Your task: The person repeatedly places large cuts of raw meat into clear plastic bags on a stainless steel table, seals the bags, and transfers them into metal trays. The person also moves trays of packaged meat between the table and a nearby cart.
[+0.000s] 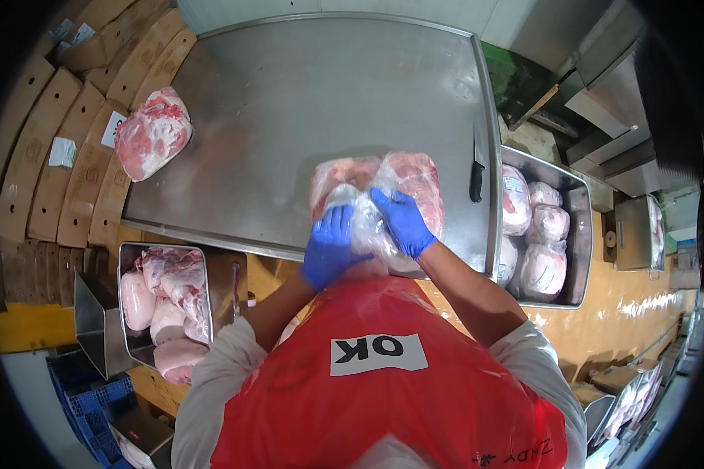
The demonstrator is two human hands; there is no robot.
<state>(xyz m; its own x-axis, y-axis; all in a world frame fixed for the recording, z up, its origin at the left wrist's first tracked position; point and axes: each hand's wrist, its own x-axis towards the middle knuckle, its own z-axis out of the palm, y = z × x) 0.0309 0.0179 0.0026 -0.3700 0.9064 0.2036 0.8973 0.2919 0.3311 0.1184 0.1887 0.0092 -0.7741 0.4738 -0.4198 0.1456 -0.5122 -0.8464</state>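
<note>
Large cuts of raw meat [418,176] lie in a clear plastic bag [368,223] at the near edge of the steel table [328,86]. The bag's loose end is bunched toward me. My left hand [330,246], in a blue glove, has its fingers pressed together on the gathered plastic. My right hand [403,224], also blue-gloved, grips the bunched film from the other side. Some fingertips are hidden by the plastic folds. An unwrapped piece of meat [155,134] rests at the table's left edge.
A black-handled knife [476,176] lies near the table's right edge. Beyond it, a steel tub [583,234] holds several bagged cuts. At the left, another steel tub [123,289] contains raw meat. Cardboard boxes [51,156] are stacked far left, above blue plastic crates [105,402].
</note>
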